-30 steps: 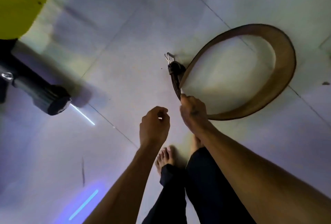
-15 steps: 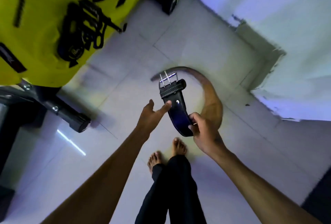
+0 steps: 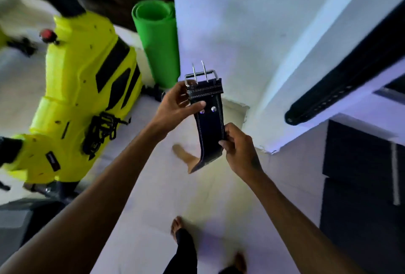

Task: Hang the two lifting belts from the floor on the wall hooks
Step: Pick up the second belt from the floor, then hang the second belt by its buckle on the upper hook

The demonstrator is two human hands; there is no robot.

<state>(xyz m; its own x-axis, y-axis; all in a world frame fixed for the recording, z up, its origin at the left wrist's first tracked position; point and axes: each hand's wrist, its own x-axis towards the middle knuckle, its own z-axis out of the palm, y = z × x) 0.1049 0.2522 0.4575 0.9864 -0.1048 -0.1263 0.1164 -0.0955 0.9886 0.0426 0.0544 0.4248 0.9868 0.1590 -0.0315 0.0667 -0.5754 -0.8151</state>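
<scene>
Both hands are closed on one lifting belt (image 3: pixel 209 120), held off the floor (image 3: pixel 153 208) in front of the person. The left hand (image 3: pixel 175 104) pinches the strap just under the buckle (image 3: pixel 201 75), thumb across the stitched face; the right hand (image 3: pixel 238 146) grips the strap's right edge lower down. The belt is black on its outer face with pale stitching along both edges and two bright rivets below a stitched cross-band; the steel buckle has two prongs standing upward. The strap curves away below the right hand, showing a tan inner face near the floor. In my judgement the step in hand is carrying this belt to a hook. To do it well, keep the buckle frame uppermost and free of fingers so it can drop over the hook, and gather the trailing tail so it does not drag. No hook is visible. A second dark belt (image 3: pixel 341 89) shows at right against the white wall (image 3: pixel 252 32), apparently hung already; its support is out of view. A yellow machine (image 3: pixel 83 89) and a rolled green mat (image 3: pixel 156 39) stand to the left.
</scene>
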